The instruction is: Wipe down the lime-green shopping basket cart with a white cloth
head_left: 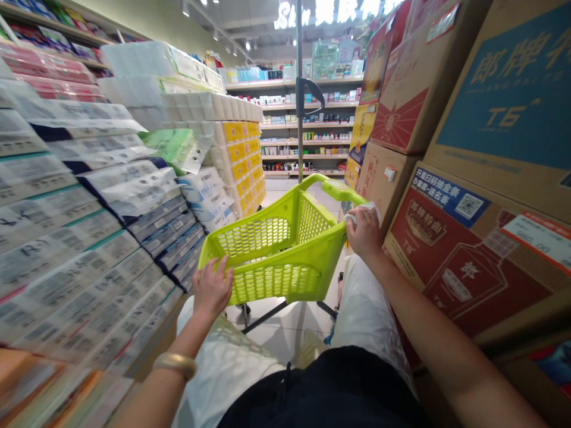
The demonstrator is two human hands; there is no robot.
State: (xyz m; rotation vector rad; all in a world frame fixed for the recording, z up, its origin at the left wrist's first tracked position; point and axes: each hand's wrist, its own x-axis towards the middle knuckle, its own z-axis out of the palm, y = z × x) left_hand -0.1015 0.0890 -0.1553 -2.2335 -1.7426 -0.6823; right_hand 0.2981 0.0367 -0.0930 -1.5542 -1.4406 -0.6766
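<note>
A lime-green plastic shopping cart [285, 238] stands in the aisle in front of me, its basket empty. My left hand [213, 288] is closed over the near left rim of the basket. My right hand [364, 230] grips the right rim and also holds a crumpled white tissue [362, 211] against it. A gold bangle [175, 362] sits on my left forearm.
Stacked packs of tissue and toilet paper [89, 214] line the left side. Large cardboard liquor boxes [468, 178] are piled on the right. A metal pole [299, 89] rises behind the cart. Shelves of goods [307, 137] close the far end of the tiled aisle.
</note>
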